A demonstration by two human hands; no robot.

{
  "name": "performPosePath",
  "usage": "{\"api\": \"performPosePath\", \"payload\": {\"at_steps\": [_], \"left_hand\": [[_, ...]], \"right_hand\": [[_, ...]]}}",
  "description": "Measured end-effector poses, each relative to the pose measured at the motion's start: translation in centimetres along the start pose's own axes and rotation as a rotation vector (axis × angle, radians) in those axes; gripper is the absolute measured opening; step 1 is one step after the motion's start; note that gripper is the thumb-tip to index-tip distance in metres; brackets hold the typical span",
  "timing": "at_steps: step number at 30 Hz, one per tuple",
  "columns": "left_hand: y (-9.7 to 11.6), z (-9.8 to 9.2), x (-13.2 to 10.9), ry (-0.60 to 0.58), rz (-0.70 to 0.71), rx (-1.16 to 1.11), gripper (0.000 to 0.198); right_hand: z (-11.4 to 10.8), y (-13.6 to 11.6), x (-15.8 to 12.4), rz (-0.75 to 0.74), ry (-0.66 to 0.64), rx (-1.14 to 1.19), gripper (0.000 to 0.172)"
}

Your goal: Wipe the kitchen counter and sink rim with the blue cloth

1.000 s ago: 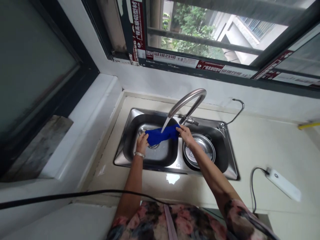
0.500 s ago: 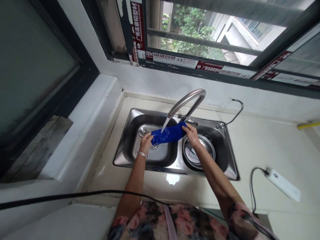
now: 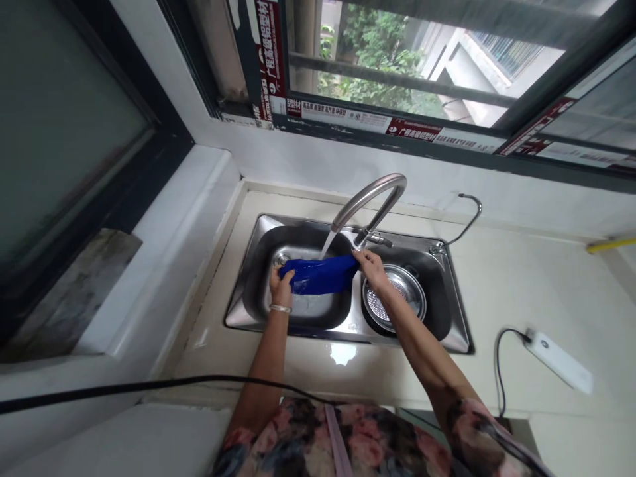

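A wet blue cloth (image 3: 322, 275) is stretched between my two hands over the left basin (image 3: 258, 291) of the steel sink. My left hand (image 3: 281, 283) grips its left end, thumb on top. At the right end, my right hand (image 3: 370, 266) pinches the upper corner, close to the divider between the basins. Water runs from the curved faucet (image 3: 370, 193) and comes down at the cloth's far edge. In the right basin sits a round steel strainer pot (image 3: 405, 291), partly covered by my right forearm.
A thin bent spout (image 3: 472, 222) rises behind the right basin. On the counter (image 3: 511, 278) to the right lies a white power bank (image 3: 561, 361) with a black cable. The window (image 3: 397, 79) is behind the sink, and a wall stands at the left.
Both hands have moved a little left and toward me with the cloth. It now hangs more open and broader, and the stream meets its far edge instead of its middle.
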State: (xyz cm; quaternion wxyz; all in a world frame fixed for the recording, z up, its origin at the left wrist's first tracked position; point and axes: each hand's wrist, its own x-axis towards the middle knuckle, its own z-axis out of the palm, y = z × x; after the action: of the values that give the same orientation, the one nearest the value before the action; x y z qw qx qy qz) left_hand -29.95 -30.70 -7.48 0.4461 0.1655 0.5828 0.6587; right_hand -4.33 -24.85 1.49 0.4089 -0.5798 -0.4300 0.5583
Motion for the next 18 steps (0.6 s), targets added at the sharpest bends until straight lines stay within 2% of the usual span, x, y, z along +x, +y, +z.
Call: {"api": "performPosePath", "payload": {"at_steps": [2, 4, 7, 9, 11, 14, 18], "left_hand": [[0.6, 0.0, 0.1, -0.065, -0.054, -0.098, 0.061], [1.2, 0.0, -0.1, -0.163, -0.056, -0.08, 0.08], [1.8, -0.2, -0.6, -0.299, 0.006, 0.31, 0.088], [1.8, -0.3, -1.1, -0.354, 0.052, 0.645, 0.078], [1.6, -0.3, -1.4, -0.376, 0.079, 0.844, 0.056], [1.6, -0.5, -1.2, -0.328, 0.114, 0.898, 0.022], [2.4, -1.2, -0.2, -0.204, 0.173, 0.824, 0.008]], "right_hand": [[-0.2, 0.2, 0.2, 0.031, -0.012, -0.034, 0.066], [-0.4, 0.2, 0.3, 0.07, -0.046, -0.059, 0.063], [-0.4, -0.2, 0.4, 0.113, -0.124, -0.066, 0.057], [0.0, -0.6, 0.5, 0.12, -0.173, -0.053, 0.052], [0.5, -1.0, 0.7, 0.111, -0.204, -0.033, 0.048], [1.6, -1.2, 1.1, 0.096, -0.232, 0.001, 0.044], [3.5, -1.0, 1.7, 0.088, -0.251, 0.048, 0.044]]}}
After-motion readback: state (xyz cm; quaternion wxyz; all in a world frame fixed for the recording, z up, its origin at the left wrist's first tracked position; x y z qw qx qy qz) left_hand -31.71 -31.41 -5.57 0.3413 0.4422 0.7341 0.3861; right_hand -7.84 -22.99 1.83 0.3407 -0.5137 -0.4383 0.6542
